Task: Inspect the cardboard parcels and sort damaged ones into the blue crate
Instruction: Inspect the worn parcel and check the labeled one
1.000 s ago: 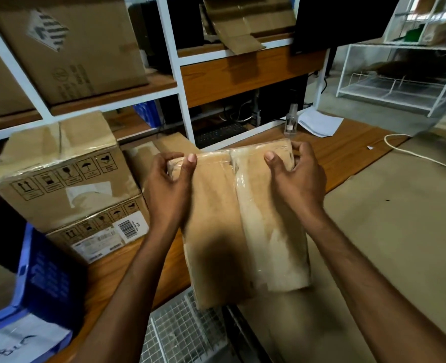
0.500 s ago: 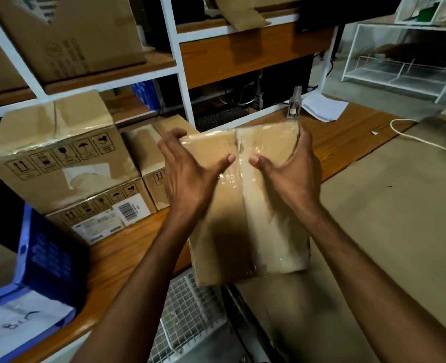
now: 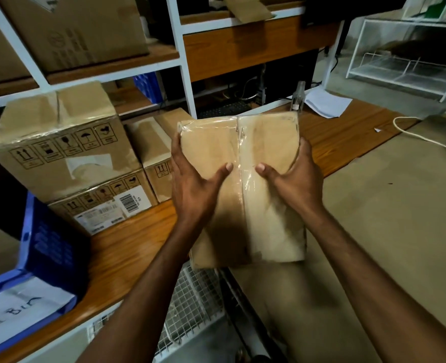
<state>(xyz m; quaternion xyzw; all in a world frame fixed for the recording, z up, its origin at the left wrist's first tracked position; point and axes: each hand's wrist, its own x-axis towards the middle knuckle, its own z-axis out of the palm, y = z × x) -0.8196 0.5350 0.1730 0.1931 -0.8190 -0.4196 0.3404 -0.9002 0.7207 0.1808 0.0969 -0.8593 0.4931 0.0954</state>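
I hold a flat cardboard parcel (image 3: 263, 142) wrapped in clear tape above the front edge of the wooden table (image 3: 127, 247). My left hand (image 3: 193, 184) grips its left side with the thumb across the top face. My right hand (image 3: 292, 176) grips the right side, thumb also on top, near the taped centre seam. The blue crate (image 3: 46, 247) stands at the left with a white paper label on its front. Two stacked cardboard parcels (image 3: 59, 142) and a smaller parcel (image 3: 151, 153) sit on the table behind my left hand.
White shelving (image 3: 180, 61) with large cartons rises behind the table. A clear bottle (image 3: 298, 96) and white paper (image 3: 326, 102) lie at the far end. A white cable (image 3: 421, 132) trails on the floor, a wire rack (image 3: 405, 64) stands far right, and a wire basket (image 3: 190, 297) sits below.
Both hands slid down from the parcel's top edge to its sides, thumbs moving toward the centre seam. The parcel has tilted so its top face turns more toward me.
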